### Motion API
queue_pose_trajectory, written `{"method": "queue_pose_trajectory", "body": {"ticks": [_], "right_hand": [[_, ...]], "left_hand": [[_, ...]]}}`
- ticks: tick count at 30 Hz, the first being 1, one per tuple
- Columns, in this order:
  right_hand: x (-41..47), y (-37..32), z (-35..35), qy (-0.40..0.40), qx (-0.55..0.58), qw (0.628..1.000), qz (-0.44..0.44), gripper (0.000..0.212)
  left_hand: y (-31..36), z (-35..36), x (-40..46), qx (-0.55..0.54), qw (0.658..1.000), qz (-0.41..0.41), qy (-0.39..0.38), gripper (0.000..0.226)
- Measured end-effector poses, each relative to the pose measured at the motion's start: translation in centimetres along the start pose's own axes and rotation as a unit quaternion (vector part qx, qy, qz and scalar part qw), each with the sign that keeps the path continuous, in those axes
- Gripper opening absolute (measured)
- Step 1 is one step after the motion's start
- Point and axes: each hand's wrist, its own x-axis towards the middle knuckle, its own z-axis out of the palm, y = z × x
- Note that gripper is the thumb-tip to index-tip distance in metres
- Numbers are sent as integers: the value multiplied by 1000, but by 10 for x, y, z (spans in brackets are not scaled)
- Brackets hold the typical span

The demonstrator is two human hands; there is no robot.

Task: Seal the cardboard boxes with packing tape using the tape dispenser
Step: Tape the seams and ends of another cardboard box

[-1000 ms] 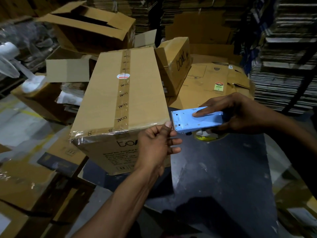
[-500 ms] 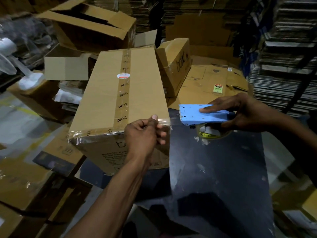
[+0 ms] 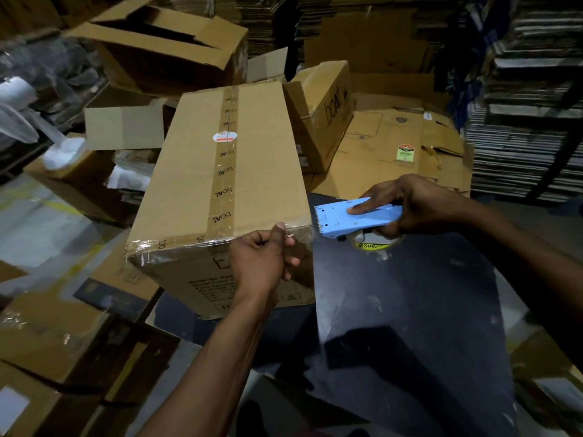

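1. A closed box (image 3: 220,184) sat on a dark table (image 3: 410,294), its near edge already wrapped in clear tape.
2. The left hand (image 3: 262,263) curled against the box's near right corner, thumb on the top edge, probably pressing the tape end flat.
3. Just right of that hand, the right hand (image 3: 416,206) gripped the blue dispenser (image 3: 353,220), forefinger along its top, teeth facing the corner, seemingly ready to cut.
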Motion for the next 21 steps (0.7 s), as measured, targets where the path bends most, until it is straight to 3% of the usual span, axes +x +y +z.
{"method": "queue_pose_trajectory", "body": {"ticks": [9, 11, 14, 17, 19, 21], "right_hand": [[1, 7, 4, -8, -11, 1000, 19, 61], [-1, 7, 3, -9, -21, 1000, 18, 60], [3, 6, 6, -20, -39, 999, 15, 56], [6, 6, 8, -23, -32, 999, 21, 54], [5, 4, 9, -23, -30, 999, 21, 53], [6, 2, 9, -25, -34, 999, 18, 54]], "left_hand": [[2, -4, 6, 54, 998, -10, -3, 28], [5, -8, 8, 178, 984, 25, -10, 37], [9, -21, 17, 480, 865, 143, 35, 60], [23, -29, 13, 522, 796, 298, 70, 47], [29, -26, 12, 509, 742, 436, 23, 35], [26, -21, 19, 561, 665, 480, -107, 54]]}}
